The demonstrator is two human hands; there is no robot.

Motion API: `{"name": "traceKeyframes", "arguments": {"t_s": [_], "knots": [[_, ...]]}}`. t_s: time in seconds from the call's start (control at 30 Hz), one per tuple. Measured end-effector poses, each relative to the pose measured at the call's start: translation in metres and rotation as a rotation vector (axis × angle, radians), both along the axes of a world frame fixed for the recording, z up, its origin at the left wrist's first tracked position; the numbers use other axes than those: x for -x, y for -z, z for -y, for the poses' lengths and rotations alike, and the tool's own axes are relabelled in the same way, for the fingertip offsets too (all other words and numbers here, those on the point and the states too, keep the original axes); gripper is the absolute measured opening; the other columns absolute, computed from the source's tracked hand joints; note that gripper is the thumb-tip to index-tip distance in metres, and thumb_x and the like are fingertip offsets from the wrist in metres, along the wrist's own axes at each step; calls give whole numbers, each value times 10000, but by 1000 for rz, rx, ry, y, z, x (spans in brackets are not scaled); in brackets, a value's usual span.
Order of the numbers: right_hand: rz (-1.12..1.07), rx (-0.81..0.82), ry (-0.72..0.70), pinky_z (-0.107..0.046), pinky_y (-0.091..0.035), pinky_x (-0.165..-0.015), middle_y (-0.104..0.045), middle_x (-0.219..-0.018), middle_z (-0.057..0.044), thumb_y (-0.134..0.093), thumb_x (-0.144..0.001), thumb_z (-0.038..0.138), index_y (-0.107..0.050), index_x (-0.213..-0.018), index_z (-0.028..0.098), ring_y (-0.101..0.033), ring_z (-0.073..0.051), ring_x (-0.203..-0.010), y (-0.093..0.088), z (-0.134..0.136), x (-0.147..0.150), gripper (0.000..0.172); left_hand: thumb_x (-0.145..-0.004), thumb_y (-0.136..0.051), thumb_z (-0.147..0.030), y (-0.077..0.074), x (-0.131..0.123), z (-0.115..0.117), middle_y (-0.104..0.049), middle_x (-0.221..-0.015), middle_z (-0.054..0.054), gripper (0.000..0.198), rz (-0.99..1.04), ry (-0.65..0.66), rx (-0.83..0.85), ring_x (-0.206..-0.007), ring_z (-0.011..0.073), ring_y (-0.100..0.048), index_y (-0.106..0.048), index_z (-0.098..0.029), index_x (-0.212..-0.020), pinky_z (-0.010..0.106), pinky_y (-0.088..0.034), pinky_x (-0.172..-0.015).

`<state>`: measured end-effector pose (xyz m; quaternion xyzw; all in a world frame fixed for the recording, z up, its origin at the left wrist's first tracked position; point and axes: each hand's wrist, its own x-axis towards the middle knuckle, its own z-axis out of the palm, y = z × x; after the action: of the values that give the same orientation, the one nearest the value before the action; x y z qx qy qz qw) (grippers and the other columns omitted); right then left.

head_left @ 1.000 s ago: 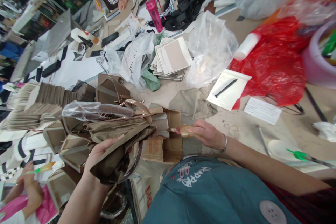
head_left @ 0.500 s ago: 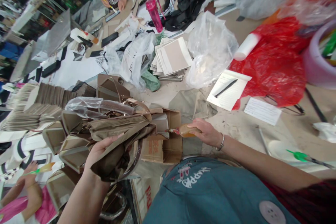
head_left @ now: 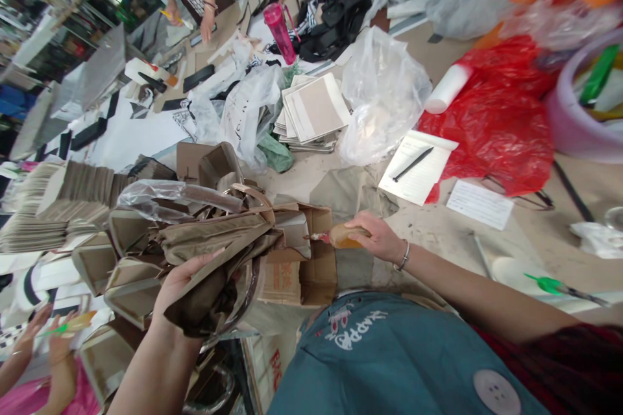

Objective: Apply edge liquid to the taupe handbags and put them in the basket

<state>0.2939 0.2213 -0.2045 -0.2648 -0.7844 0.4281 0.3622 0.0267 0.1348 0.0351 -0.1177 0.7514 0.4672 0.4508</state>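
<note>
My left hand (head_left: 182,282) is closed round a bundle of brown folded paper bags (head_left: 214,240), held low at the left above a small cardboard box (head_left: 311,266). A clear plastic sleeve (head_left: 156,198) lies over the top of the bundle. My right hand (head_left: 379,237) grips an amber glue bottle (head_left: 341,235) with a red-and-white nozzle, its tip pointing left toward the bundle's end. A bracelet sits on that wrist.
Stacks of flat brown cards (head_left: 58,201) lie at the left, a pile of grey-and-white cards (head_left: 314,110) in the middle, clear plastic bags (head_left: 384,91), a red bag (head_left: 501,117), a notepad with pen (head_left: 416,165). A pink bottle (head_left: 282,32) stands far back. Other people's hands (head_left: 43,343) work nearby.
My right hand has drawn the glue bottle slightly left and up toward the bundle. The view has shifted a little. The person at lower left has moved their hands.
</note>
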Motion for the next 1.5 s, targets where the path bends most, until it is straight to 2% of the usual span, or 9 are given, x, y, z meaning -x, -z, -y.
{"name": "traceKeyframes", "arguments": {"t_s": [0.07, 0.27, 0.5, 0.83, 0.97, 1.1, 1.2, 1.37, 1.5], "knots": [[-9, 17, 26, -334, -484, -698, -586, -839, -58, -538, -891, 266, -583, -1003, 196, -559, -184, -778, 2, -1, 0, 140, -708, -525, -47, 1, 2, 2, -668, -529, 137, 184, -1, 6, -2, -439, 226, -640, -686, -40, -618, 292, -549, -429], [11, 76, -72, -327, -486, -713, -606, -851, -53, -532, -895, 288, -599, -991, 202, -576, -175, -773, 4, -3, -1, 145, -736, -515, -60, 4, 10, 10, -663, -518, 135, 211, 39, 24, 30, -446, 215, -643, -686, -30, -618, 277, -552, -442], [-53, 85, 69, -331, -482, -703, -613, -859, -49, -556, -880, 295, -596, -996, 214, -579, -179, -782, 6, -11, 7, 147, -761, -496, -71, 4, 12, 12, -675, -541, 141, 234, 37, 29, 71, -456, 215, -647, -693, -40, -639, 281, -549, -443], [-40, 302, 228, -362, -497, -771, -637, -905, -45, -564, -839, 290, -607, -983, 208, -602, -198, -834, 14, 2, 13, 171, -744, -516, -65, -4, -2, 17, -671, -534, 135, 227, -15, -1, 66, -461, 214, -645, -692, -39, -603, 279, -562, -474], [-6, 370, 192, -363, -501, -763, -658, -891, -47, -566, -819, 295, -620, -950, 193, -616, -205, -819, 14, 5, 10, 175, -726, -542, -65, -1, 0, 20, -686, -572, 138, 178, 30, 13, 55, -472, 221, -649, -699, -49, -643, 283, -552, -452], [24, 429, 81, -343, -506, -728, -668, -866, -40, -561, -810, 289, -626, -937, 186, -624, -196, -787, 10, 8, 3, 176, -728, -545, -62, 2, 1, 22, -674, -540, 122, 177, -20, 40, 13, -428, 198, -624, -691, -51, -629, 259, -529, -414], [6, 371, 75, -350, -502, -746, -663, -879, -43, -565, -816, 275, -624, -946, 188, -619, -197, -806, 4, 5, 3, 166, -716, -542, -36, 1, 0, 19, -669, -520, 106, 188, -50, 38, -9, -429, 181, -624, -677, -58, -589, 242, -539, -442], [-49, 121, 95, -354, -496, -746, -624, -877, -57, -554, -869, 274, -605, -990, 207, -589, -194, -812, -9, -8, 8, 148, -696, -555, -39, -6, -7, 14, -658, -500, 93, 168, -36, 35, -9, -416, 178, -616, -664, -68, -573, 243, -535, -426], [-43, 24, 105, -347, -497, -711, -604, -864, -63, -532, -894, 281, -588, -1023, 208, -575, -193, -799, -14, -5, 5, 159, -691, -574, -69, -6, -6, 15, -662, -512, 101, 143, -19, 54, -20, -436, 182, -627, -668, -68, -583, 243, -535, -442]]}}
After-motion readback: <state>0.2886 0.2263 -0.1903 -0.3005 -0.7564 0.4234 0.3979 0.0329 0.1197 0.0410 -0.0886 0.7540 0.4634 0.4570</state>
